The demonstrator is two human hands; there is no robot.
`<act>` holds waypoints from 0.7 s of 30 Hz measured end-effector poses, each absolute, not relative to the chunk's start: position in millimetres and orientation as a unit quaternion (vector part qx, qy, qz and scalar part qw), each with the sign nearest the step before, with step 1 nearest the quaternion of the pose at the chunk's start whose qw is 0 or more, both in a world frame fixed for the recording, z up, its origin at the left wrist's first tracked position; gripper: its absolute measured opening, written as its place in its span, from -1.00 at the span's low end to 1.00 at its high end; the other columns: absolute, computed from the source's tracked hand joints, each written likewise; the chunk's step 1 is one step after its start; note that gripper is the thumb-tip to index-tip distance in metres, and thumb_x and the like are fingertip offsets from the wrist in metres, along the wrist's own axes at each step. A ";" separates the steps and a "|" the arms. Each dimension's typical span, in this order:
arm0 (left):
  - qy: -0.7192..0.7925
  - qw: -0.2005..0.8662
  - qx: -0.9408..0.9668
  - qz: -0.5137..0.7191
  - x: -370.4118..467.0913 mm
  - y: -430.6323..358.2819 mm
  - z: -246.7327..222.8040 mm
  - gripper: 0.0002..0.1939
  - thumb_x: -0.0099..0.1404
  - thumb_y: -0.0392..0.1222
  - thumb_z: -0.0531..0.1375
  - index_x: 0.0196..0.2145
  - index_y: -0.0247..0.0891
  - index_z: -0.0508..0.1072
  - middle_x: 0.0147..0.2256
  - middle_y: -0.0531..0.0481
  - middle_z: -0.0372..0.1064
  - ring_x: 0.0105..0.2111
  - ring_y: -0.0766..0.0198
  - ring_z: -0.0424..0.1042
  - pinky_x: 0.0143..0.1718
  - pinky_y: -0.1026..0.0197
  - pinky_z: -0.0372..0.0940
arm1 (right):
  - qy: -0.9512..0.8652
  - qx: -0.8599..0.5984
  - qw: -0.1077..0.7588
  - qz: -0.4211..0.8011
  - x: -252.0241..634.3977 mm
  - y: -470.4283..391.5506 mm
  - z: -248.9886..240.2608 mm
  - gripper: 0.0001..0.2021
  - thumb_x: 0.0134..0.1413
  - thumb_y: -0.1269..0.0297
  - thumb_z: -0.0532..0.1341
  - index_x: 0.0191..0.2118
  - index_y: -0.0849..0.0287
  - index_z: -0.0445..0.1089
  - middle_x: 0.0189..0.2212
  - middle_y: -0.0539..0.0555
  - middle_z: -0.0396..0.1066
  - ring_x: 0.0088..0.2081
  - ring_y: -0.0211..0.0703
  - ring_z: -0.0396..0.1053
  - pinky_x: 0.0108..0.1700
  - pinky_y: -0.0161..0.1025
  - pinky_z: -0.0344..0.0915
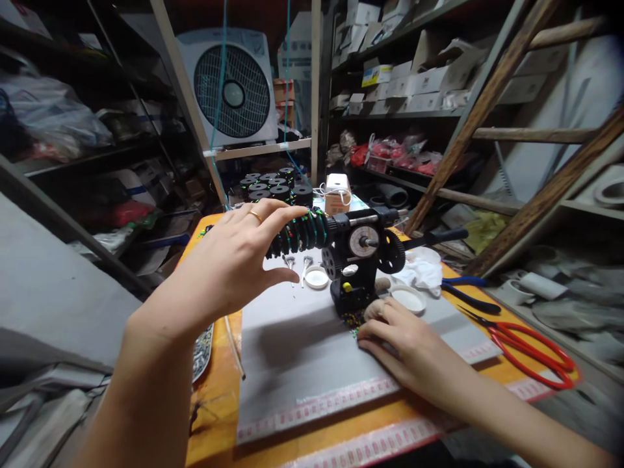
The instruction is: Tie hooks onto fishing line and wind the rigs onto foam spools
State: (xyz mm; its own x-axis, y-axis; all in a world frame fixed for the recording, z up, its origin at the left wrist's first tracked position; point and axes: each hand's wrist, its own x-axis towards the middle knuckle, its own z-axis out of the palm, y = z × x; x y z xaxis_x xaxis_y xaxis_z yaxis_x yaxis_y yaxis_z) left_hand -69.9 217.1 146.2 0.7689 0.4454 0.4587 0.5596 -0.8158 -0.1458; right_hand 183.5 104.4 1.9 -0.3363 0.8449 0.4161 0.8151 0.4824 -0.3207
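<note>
A black winding machine with gears and a numbered dial stands on a grey board. On its left side a row of black spools wound with green thread sits on the shaft. My left hand is beside these spools, thumb and fingers spread apart, the fingertips over the row's top. Low at the machine's base, my right hand rests on the board with its fingers bent together at a small pile of green and yellow bits. Whatever its fingertips pinch is too small to name.
Red-handled scissors and blue pliers lie at the right. White dishes flank the machine. More black spools and a white box stand behind, below a fan. A wooden ladder leans at the right.
</note>
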 end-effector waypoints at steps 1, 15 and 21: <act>-0.269 0.138 -0.931 -0.206 -70.1 217.1 146.2 -0.22 0.16 -0.06 0.37 0.25 -0.18 0.16 0.18 -0.19 0.26 0.12 -0.01 0.30 0.11 -0.02 0.25 | -0.817 -0.511 0.265 0.026 180.9 106.4 2.8 -0.85 0.26 0.44 0.12 -0.29 0.17 0.42 -0.27 0.13 0.35 -0.19 -0.08 0.30 -0.18 -0.09 0.34; -0.296 0.181 -0.907 -0.240 -52.2 209.9 152.8 -0.19 0.16 0.07 0.34 0.25 -0.28 0.18 0.20 -0.24 0.25 0.13 -0.08 0.30 0.14 -0.07 0.20 | -0.833 -0.500 0.236 0.011 166.7 104.7 20.7 -0.84 0.29 0.52 0.03 -0.24 0.18 0.28 -0.24 0.13 0.32 -0.21 -0.07 0.28 -0.23 -0.11 0.30; -0.296 0.207 -0.905 -0.223 -38.4 217.0 152.3 -0.25 0.14 0.00 0.37 0.20 -0.27 0.23 0.12 -0.21 0.36 0.07 -0.06 0.36 0.05 -0.03 0.27 | -0.833 -0.460 0.304 0.053 169.4 106.6 30.1 -0.81 0.28 0.53 0.04 -0.16 0.14 0.32 -0.26 0.10 0.41 -0.23 -0.14 0.37 -0.22 -0.19 0.34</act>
